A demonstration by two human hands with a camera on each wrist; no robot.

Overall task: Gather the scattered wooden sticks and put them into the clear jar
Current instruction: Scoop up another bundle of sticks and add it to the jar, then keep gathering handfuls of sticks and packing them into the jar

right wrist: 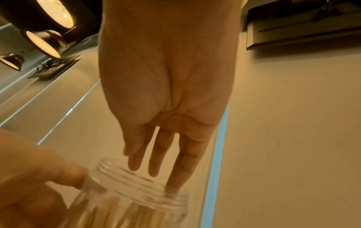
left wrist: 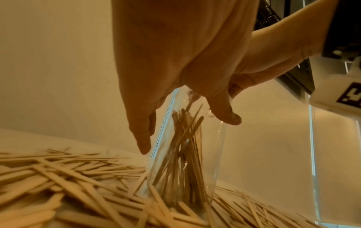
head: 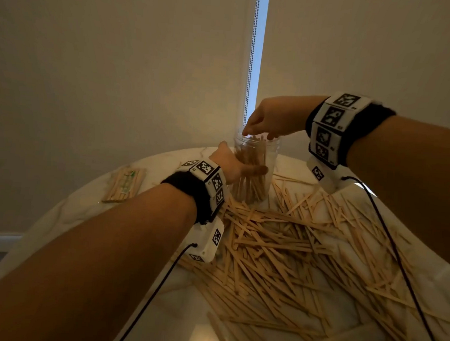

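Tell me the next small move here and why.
Probably lift the right hand away from the jar and bring it down to the loose sticks for another bunch. Its fingers hang straight and empty over the jar's mouth, the left hand grips the jar's side, and many sticks lie on the table.

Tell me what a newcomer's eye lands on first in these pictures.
First, the big heap of wooden sticks strewn across the near and right side of the round white table. Next, the clear jar standing at the heap's far edge, partly filled with upright sticks; the left hand grips its side while the right hand hangs over its mouth, fingers pointing down.
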